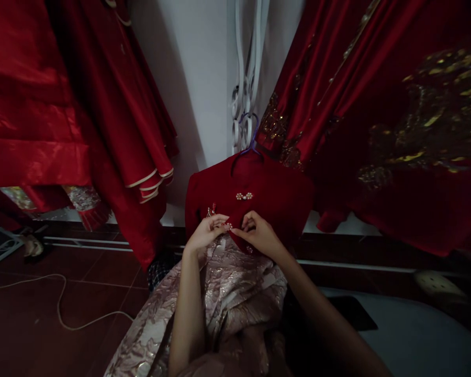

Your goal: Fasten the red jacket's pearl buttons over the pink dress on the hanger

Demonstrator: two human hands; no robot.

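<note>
A dark red jacket [282, 201] hangs from a purple hanger [254, 141], facing me. On its upper front sits a pearl-beaded clasp [244, 196]. Lower down, my left hand [208, 233] comes in from the left, thumb and fingers pinched at a second beaded clasp [229, 226]. From the right, my right hand [259, 234] meets it at the same clasp, its fingertips closed on that spot and its other fingers curled. A small beaded ornament with red parts [212, 209] shows beside my left hand. Shiny pinkish brocade fabric [235, 283] lies below the jacket, under my forearms.
Red garments [141, 131] hang on the left, and red gowns with gold sequins [435, 115] on the right. White metal bars [245, 63] stand against the wall behind. A white cable [65, 293] crosses the tiled floor. Shoes [32, 246] lie at the left; a light clog [437, 283] sits at the right.
</note>
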